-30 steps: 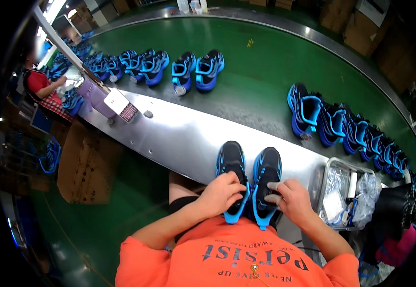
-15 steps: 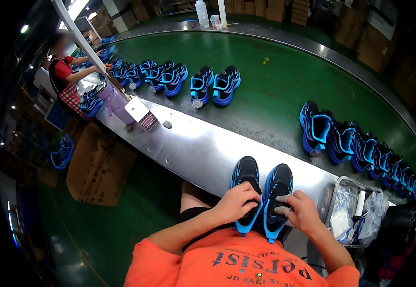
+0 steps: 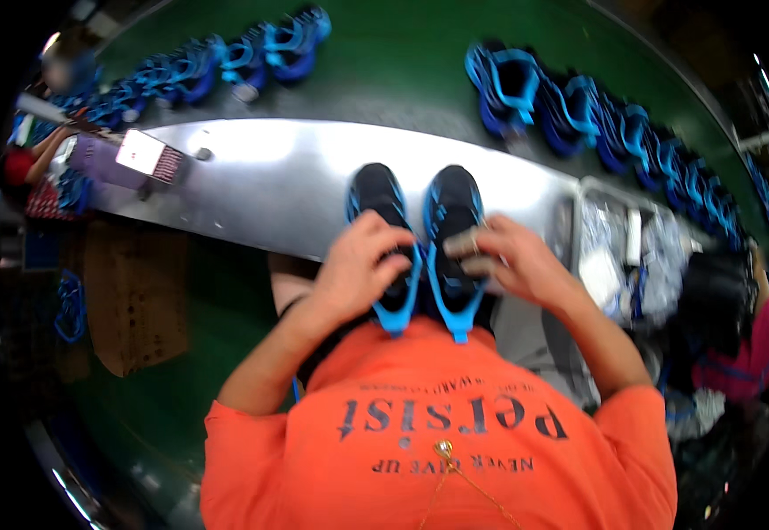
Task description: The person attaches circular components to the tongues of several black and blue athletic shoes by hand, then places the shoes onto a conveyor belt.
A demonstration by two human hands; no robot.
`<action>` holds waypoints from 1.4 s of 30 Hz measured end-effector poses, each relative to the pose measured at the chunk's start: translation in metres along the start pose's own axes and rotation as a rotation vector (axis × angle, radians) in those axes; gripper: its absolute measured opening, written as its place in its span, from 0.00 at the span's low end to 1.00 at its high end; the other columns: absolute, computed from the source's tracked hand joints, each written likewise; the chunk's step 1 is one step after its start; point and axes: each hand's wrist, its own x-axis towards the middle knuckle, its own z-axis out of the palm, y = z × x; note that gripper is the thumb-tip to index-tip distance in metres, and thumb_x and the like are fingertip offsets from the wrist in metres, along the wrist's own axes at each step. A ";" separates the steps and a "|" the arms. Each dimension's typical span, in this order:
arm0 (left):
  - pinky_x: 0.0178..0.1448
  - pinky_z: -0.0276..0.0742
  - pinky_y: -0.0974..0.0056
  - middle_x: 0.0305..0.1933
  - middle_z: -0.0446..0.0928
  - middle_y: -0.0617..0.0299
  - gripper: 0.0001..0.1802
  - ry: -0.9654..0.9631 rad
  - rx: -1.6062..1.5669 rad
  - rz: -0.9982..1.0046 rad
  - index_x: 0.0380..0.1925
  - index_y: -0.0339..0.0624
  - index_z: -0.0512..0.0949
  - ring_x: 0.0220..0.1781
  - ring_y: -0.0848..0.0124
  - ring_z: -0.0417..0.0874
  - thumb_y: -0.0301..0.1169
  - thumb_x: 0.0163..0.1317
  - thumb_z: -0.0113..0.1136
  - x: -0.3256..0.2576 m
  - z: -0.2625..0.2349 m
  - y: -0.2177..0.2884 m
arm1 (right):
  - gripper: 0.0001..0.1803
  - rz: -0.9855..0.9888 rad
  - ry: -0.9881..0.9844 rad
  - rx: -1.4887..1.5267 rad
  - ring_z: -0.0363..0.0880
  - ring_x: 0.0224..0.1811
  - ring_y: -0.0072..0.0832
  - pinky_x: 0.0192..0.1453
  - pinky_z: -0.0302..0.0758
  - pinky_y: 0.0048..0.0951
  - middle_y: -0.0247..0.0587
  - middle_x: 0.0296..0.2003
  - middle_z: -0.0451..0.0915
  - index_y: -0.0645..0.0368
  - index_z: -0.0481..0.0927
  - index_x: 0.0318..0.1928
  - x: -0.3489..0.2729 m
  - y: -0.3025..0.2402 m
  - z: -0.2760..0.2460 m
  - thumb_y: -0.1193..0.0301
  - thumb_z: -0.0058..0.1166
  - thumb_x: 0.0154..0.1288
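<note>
A pair of black and blue sneakers stands at the near edge of the metal bench, toes pointing away from me and heels close to my body. My left hand is bent over the left sneaker, fingers and thumb closed at the edge of its opening. Over the right sneaker reaches my right hand, its fingers curled onto the tongue area from the outer side. Pale coverings wrap some right fingertips. Motion blur and my fingers hide exactly what part each hand pinches.
Rows of similar sneakers stand on the green surface beyond, at left and right. A metal tray with plastic bags is at right. A phone leans by a purple bottle. A cardboard box and a partly visible person are left.
My view has tilted down and shifted, so the bench and sneakers sit higher in it. Both hands remain at the same pair of sneakers, with little visible change in their hold.
</note>
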 end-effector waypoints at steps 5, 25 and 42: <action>0.44 0.74 0.67 0.42 0.79 0.61 0.23 0.075 -0.016 -0.025 0.54 0.43 0.81 0.39 0.68 0.75 0.19 0.56 0.62 -0.003 -0.003 0.015 | 0.16 0.063 0.078 -0.006 0.78 0.39 0.43 0.43 0.75 0.39 0.44 0.32 0.76 0.52 0.85 0.46 -0.006 -0.017 -0.006 0.66 0.68 0.57; 0.39 0.69 0.73 0.35 0.71 0.67 0.21 0.009 -0.063 -0.159 0.52 0.40 0.81 0.32 0.79 0.67 0.17 0.57 0.61 -0.001 -0.004 0.012 | 0.18 0.167 0.060 -0.050 0.79 0.42 0.43 0.43 0.76 0.41 0.44 0.35 0.75 0.50 0.85 0.47 0.000 -0.011 0.008 0.64 0.70 0.55; 0.37 0.67 0.74 0.37 0.72 0.69 0.18 0.005 -0.139 -0.225 0.50 0.36 0.81 0.31 0.81 0.67 0.18 0.58 0.64 -0.002 -0.003 0.005 | 0.17 0.011 0.115 0.047 0.77 0.35 0.44 0.40 0.74 0.41 0.43 0.32 0.74 0.56 0.84 0.42 0.001 -0.012 0.011 0.64 0.70 0.54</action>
